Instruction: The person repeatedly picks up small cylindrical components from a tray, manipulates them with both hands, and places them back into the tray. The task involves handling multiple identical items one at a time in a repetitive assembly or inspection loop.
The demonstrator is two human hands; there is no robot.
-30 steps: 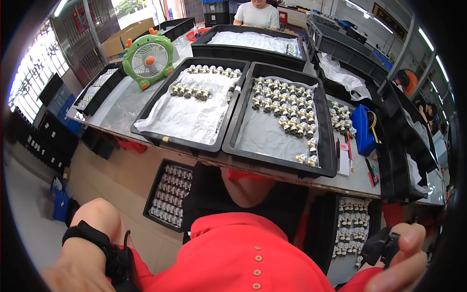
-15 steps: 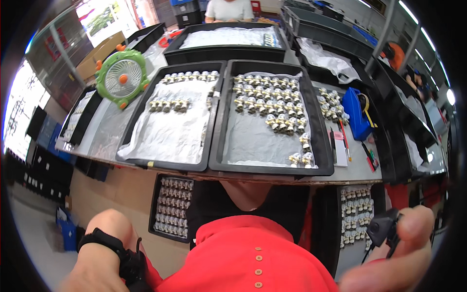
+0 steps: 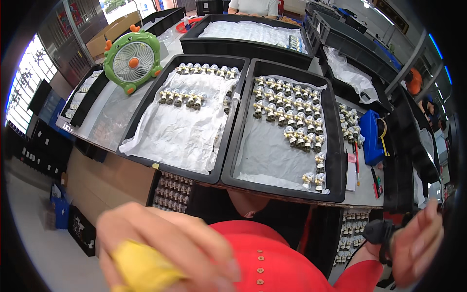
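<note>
Holding a yellow object (image 3: 142, 266), the left hand (image 3: 168, 236) hovers.

two foreground hands (image 3: 165, 233) (image 3: 418, 246), one yellow object (image 3: 146, 268), one green fan (image 3: 134, 62)

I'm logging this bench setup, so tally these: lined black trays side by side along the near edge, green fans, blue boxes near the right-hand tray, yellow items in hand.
Lined black trays (left tray, right tray): 2
Green fan: 1
Blue box: 1
Yellow item in left hand, blurred: 1
Total: 5
</note>
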